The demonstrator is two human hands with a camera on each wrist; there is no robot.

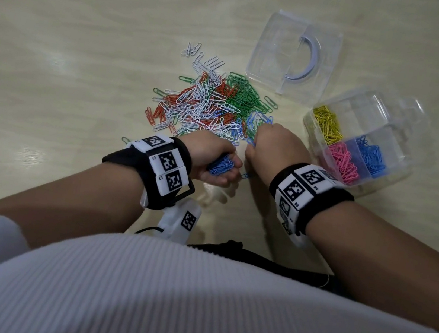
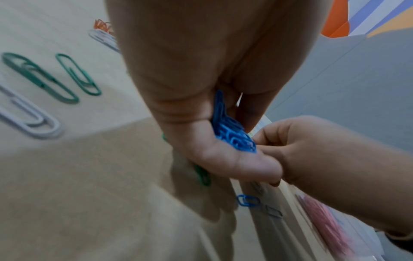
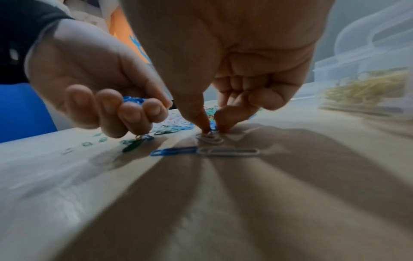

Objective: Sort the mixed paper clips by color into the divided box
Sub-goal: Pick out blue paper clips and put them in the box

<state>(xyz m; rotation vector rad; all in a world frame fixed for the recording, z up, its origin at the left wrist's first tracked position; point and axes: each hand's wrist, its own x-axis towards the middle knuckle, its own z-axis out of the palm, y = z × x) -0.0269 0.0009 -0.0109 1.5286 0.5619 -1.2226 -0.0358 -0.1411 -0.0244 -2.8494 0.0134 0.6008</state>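
Directly beneath the right hand (image 3: 223,74), at the near edge of the mixed paper clip pile (image 1: 210,105): one blue paper clip (image 3: 213,127), pinched between thumb and forefinger tips (image 3: 204,123) pressed down to the wooden table (image 1: 62,28). Its long axis cannot be told; the fingers cover most of it.

Left hand (image 1: 211,156): just beside the right, fingers curled round a bundle of blue paper clips (image 1: 222,165).

Loose items nearer the body: a second blue clip (image 3: 174,151) lying flat, end to end with a white clip (image 3: 230,152), long axes running left to right. The right hand is the nearer to both.

Divided box (image 1: 401,165): clear plastic, to the right of the right hand. Contents: yellow clips (image 1: 328,124) in the far compartment, pink clips (image 1: 343,162) in the near one, blue clips (image 1: 372,157) beside the pink. Other compartments appear empty.

Clear lid (image 1: 294,55): beyond the box, apart from it.

Pile remainder: white, red, green and some blue, unsorted.
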